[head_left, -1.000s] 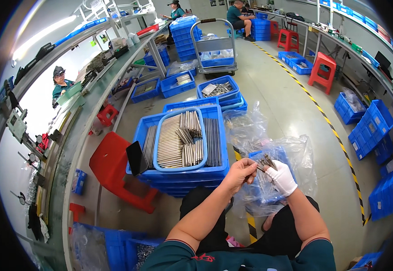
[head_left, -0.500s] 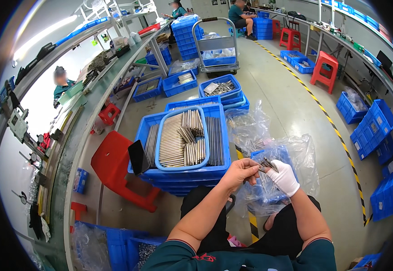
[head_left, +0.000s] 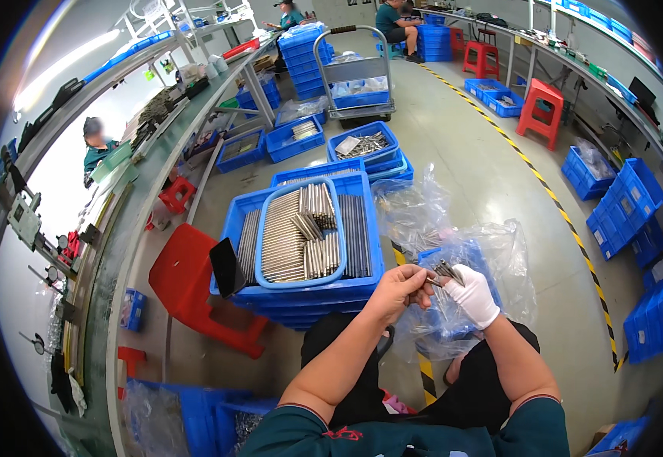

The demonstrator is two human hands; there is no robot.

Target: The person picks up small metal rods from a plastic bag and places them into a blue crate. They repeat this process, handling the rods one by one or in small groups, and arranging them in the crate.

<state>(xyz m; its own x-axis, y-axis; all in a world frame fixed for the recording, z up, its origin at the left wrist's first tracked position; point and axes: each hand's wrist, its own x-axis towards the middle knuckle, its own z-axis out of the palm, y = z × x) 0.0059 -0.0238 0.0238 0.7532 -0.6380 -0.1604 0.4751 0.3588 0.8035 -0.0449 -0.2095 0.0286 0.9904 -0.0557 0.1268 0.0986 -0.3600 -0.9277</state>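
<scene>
In my right hand (head_left: 474, 298), which wears a white glove, is a small bunch of thin metal rods (head_left: 447, 270), their ends sticking out past the fingers. Bare, my left hand (head_left: 401, 294) meets it from the left, thumb and fingers pinched on the end of one metal rod (head_left: 433, 282). Both hands are above a blue bin (head_left: 453, 329) lined with clear plastic film. To their left stands a light-blue-rimmed tray (head_left: 261, 263) holding stacked metal rods, set on top of a blue crate (head_left: 368, 283) with more rods along its sides.
A dark phone-like slab (head_left: 227, 268) leans at the crate's left corner. Left of it stands a red stool (head_left: 183, 270). Loose plastic film (head_left: 514, 263) spreads right of the bin. A hand cart (head_left: 356, 76) and further blue crates (head_left: 293, 139) stand beyond. Other people work farther off.
The whole view has shifted slightly. My hands stay together at the rods, and the rods in the glove now fan out a little more visibly.
</scene>
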